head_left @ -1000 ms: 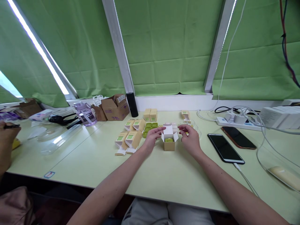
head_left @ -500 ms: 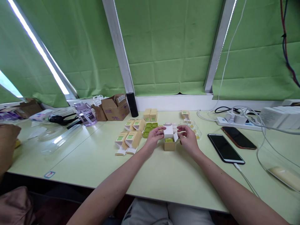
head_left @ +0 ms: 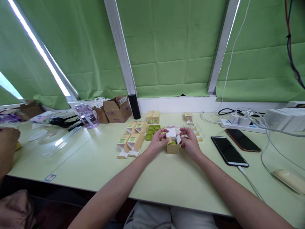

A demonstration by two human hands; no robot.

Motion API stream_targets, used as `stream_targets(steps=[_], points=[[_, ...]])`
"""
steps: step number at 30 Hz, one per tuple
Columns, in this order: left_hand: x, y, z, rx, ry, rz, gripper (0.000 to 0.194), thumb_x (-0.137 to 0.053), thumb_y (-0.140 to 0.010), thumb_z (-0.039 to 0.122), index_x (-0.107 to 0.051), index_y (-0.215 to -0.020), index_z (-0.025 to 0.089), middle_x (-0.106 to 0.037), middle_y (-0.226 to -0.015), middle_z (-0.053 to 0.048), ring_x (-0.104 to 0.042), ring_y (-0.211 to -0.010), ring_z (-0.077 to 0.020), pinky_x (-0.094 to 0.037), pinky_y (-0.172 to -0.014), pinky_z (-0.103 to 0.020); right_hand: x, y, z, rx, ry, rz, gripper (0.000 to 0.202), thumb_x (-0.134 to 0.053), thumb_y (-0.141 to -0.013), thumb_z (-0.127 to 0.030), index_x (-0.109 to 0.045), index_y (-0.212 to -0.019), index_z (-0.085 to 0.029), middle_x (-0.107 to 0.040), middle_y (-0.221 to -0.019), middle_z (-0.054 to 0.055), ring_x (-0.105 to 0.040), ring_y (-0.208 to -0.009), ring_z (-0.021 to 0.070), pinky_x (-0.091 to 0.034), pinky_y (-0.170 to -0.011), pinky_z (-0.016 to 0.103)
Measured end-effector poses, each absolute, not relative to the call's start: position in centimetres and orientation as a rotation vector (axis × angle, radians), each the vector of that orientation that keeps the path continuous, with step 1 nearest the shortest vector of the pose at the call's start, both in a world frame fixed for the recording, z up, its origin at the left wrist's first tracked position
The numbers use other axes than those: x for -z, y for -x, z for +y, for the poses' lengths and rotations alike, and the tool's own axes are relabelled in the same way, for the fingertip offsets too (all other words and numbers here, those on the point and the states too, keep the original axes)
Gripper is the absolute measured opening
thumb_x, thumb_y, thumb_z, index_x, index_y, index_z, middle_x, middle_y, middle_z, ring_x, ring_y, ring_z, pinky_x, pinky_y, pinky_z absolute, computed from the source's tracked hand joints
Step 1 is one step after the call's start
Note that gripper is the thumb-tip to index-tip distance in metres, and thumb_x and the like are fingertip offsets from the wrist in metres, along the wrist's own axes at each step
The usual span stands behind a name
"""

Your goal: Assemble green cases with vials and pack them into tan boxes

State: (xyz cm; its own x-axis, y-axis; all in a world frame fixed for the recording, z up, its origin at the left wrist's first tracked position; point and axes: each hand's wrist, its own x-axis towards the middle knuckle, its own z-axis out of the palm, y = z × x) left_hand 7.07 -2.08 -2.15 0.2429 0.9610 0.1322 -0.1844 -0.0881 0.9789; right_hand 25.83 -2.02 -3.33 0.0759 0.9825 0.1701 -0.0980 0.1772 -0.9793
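Observation:
A small tan cardboard box [head_left: 172, 149] stands upright on the table in front of me, its white-lined lid raised at the back. Inside it sits a green item [head_left: 173, 142], partly covered by a flap. My left hand [head_left: 158, 140] pinches the box's left flap, which leans in over the opening. On the other side, my right hand [head_left: 190, 140] has its fingers curled at the right flap. To the left lie several open tan boxes [head_left: 134, 141] with green labels. Behind my left hand is a green compartment tray [head_left: 150, 131].
Clear plastic trays with yellow bits [head_left: 200, 135] lie behind my right hand, near another open box [head_left: 188, 117]. Two boxes [head_left: 152, 117] stand at the back. Two phones [head_left: 230, 151] and cables lie right. A co-worker's hand [head_left: 8, 146] shows at far left.
The box's left flap has folded inward over the opening under my left hand. My right hand stays by the right flap. The co-worker's hand at far left has shifted slightly.

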Motion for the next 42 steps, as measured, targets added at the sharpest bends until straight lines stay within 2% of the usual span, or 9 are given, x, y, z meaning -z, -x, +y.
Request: stream_targets(steps=[11, 18, 28, 37, 42], points=[[2.1, -7.3, -2.1, -1.171, -1.309, 0.859, 0.052, -0.081, -0.068, 0.023, -0.054, -0.112, 0.022, -0.075, -0.094, -0.002, -0.068, -0.081, -0.0162, -0.048, -0.079, -0.03, 2.9, -25.5, -2.6, -1.162, 1.029, -1.152, 0.05, -0.061, -0.062, -0.034, -0.053, -0.111, -0.027, -0.055, -0.097, -0.003, -0.053, -0.06, 0.0118, -0.036, -0.041, 0.024], [2.1, -7.3, -2.1, -1.17, -1.318, 0.849, 0.052, -0.081, -0.069, 0.024, -0.052, -0.113, 0.022, -0.074, -0.093, -0.001, -0.068, -0.082, -0.0165, -0.048, -0.081, -0.03, 3.3, -25.3, -2.7, -1.155, 1.043, -1.216, 0.049, -0.068, -0.072, -0.044, -0.051, -0.116, -0.028, -0.054, -0.099, -0.003, -0.054, -0.061, 0.0113, -0.036, -0.042, 0.023], [2.2, -7.2, -2.2, -1.173, -1.31, 0.85, 0.051, -0.081, -0.07, 0.024, -0.054, -0.114, 0.022, -0.075, -0.096, -0.003, -0.07, -0.086, -0.0183, -0.051, -0.083, -0.032, 4.1, -25.2, -2.4, -1.148, 1.05, -1.256, 0.056, -0.074, -0.074, -0.05, -0.049, -0.119, -0.028, -0.053, -0.103, -0.002, -0.055, -0.063, 0.0114, -0.037, -0.047, 0.023], [2.3, -7.3, -2.1, -1.175, -1.32, 0.848, 0.052, -0.082, -0.071, 0.024, -0.053, -0.114, 0.021, -0.076, -0.096, -0.004, -0.07, -0.085, -0.0183, -0.05, -0.081, -0.031, 4.3, -25.2, -2.3, -1.142, 1.103, -1.299, 0.057, -0.073, -0.074, -0.049, -0.048, -0.121, -0.029, -0.052, -0.104, -0.002, -0.055, -0.065, 0.0125, -0.038, -0.049, 0.024], [2.3, -7.4, -2.2, -1.189, -1.314, 0.821, 0.057, -0.082, -0.072, 0.024, -0.044, -0.115, 0.024, -0.075, -0.092, -0.001, -0.069, -0.08, -0.0169, -0.05, -0.078, -0.03, 4.4, -25.3, -2.2, -1.124, 1.122, -1.323, 0.058, -0.073, -0.073, -0.046, -0.047, -0.122, -0.028, -0.052, -0.103, -0.002, -0.055, -0.065, 0.0126, -0.039, -0.05, 0.025]])
